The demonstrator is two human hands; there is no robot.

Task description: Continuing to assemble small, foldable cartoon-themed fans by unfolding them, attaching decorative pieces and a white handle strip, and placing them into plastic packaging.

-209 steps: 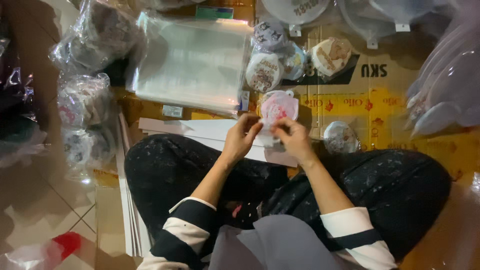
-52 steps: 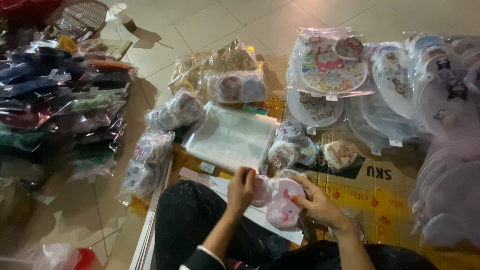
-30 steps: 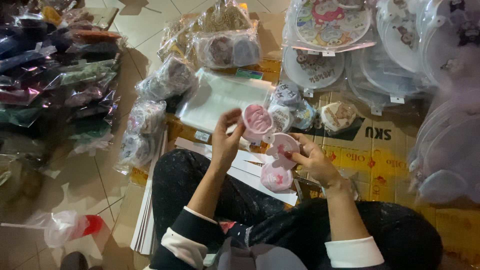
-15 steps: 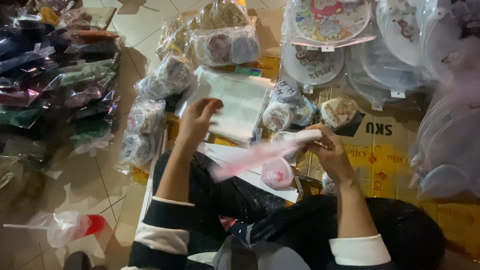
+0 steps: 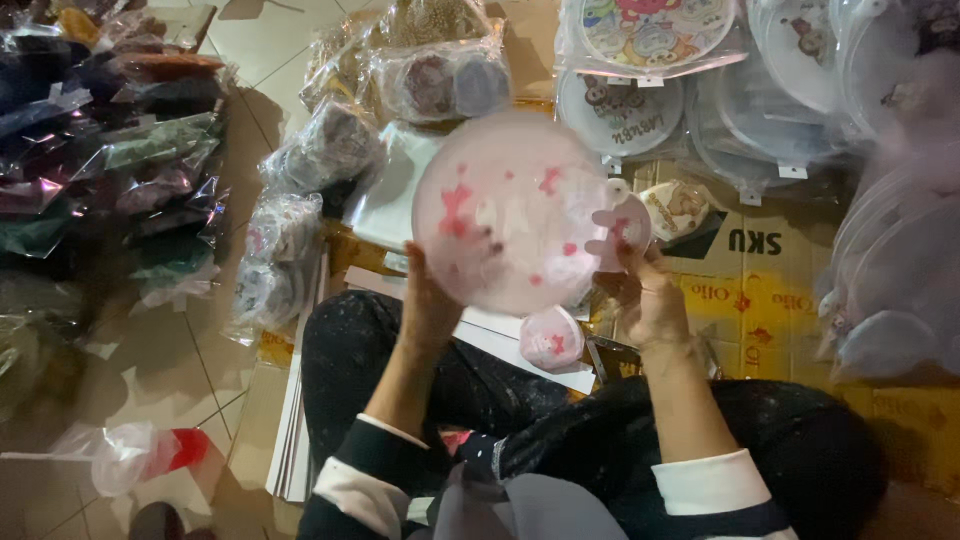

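Between both hands (image 5: 430,305), pink disc (image 5: 510,210) faces cam

The tiled floor (image 5: 250,40) carries flattened cardboard (image 5: 770,300); left of the cardboard lie bagged goods (image 5: 300,190), above it round packs (image 5: 650,30).

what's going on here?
A person sits on the floor holding a round pink disc up in front of the camera, left hand at its lower edge. The right hand holds a smaller pink piece beside it. Another small pink piece lies on the lap, with bagged goods around.
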